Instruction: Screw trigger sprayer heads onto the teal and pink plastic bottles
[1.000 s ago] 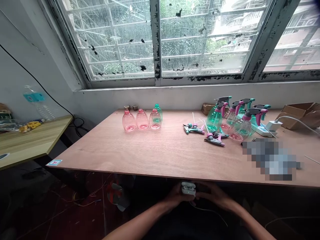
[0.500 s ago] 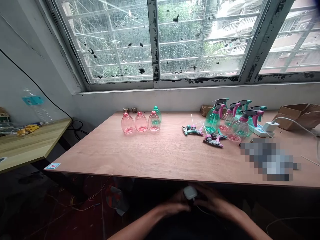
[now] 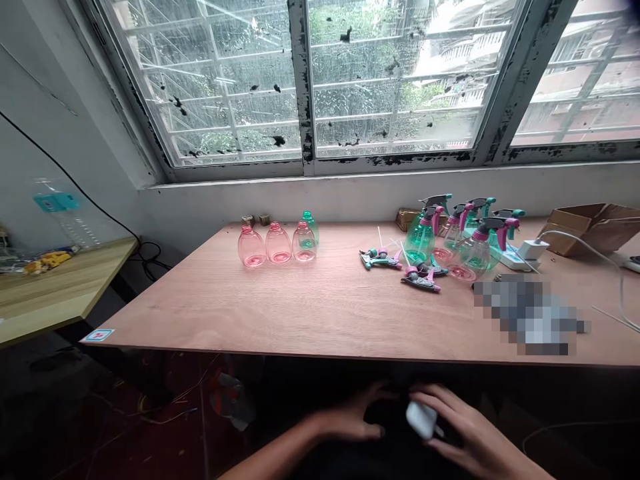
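Note:
Below the table's front edge, my right hand (image 3: 463, 427) is closed around a small white rounded device (image 3: 421, 420). It looks like a charger block, but I cannot be sure of its kind. To its left, my left hand (image 3: 357, 415) is held apart from it, thumb and fingers spread, with nothing visible in them. Dark shade hides some of the fingertips. Both hands are over the dark lap area, away from everything on the table.
On the wooden table (image 3: 300, 313) stand pink bottles without tops (image 3: 278, 243) and a green one (image 3: 310, 227). Loose spray heads (image 3: 421, 279) lie near assembled spray bottles (image 3: 470, 257). A power strip (image 3: 520, 259), a cardboard box (image 3: 590, 230) and a blurred patch are at right.
My hands have moved apart. The white device has shifted right in my right hand, and my left hand has come away from it. The view has turned slightly.

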Tool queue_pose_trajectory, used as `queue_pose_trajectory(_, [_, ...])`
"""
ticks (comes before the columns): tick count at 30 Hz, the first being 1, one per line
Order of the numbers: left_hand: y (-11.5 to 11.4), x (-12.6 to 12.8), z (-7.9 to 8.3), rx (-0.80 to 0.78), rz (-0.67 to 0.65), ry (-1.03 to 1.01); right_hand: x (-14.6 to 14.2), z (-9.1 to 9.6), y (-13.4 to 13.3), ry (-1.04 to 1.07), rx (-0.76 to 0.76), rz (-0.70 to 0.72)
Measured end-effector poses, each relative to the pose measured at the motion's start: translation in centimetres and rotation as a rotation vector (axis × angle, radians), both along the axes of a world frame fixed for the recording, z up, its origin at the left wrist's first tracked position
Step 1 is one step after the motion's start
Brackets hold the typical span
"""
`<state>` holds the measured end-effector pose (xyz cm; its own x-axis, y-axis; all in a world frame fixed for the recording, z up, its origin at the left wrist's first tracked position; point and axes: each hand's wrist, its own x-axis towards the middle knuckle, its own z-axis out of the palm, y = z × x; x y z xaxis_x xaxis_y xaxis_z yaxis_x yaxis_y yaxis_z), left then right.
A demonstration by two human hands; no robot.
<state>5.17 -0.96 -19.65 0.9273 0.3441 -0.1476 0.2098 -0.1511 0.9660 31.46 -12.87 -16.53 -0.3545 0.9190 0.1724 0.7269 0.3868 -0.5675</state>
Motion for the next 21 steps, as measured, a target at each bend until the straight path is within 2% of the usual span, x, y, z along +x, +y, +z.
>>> queue_pose_trajectory(3, [-0.1, 0.1, 0.3, 0.063, -0.01, 0.062, 1.7, 0.8, -2.2, -0.016, 0.108, -0.121])
queue_pose_trajectory(6, [-0.1, 0.0, 1.2, 0.125, -0.023, 0.126, 2.3, 1.6, -3.0, -0.026, 0.228, -0.241])
queue_pose_trajectory(11, [-0.1, -0.1, 2.0, 0.171, -0.041, 0.164, 2.0, 2.7, -1.7, -0.071, 0.358, -0.434])
queue_pose_trajectory(15, [-0.1, -0.1, 1.7, 0.201, -0.052, 0.204, 2.6, 4.6, -0.6, -0.158, 0.365, -0.493])
queue_pose_trajectory(18, [-0.1, -0.1, 1.7, 0.203, -0.058, 0.216, 4.4, 6.7, -0.7, -0.251, 0.375, -0.512])
queue_pose_trajectory(21, [-0.2, -0.1, 1.9, 0.205, -0.063, 0.237, 8.5, 8.3, -1.0, -0.298, 0.413, -0.576])
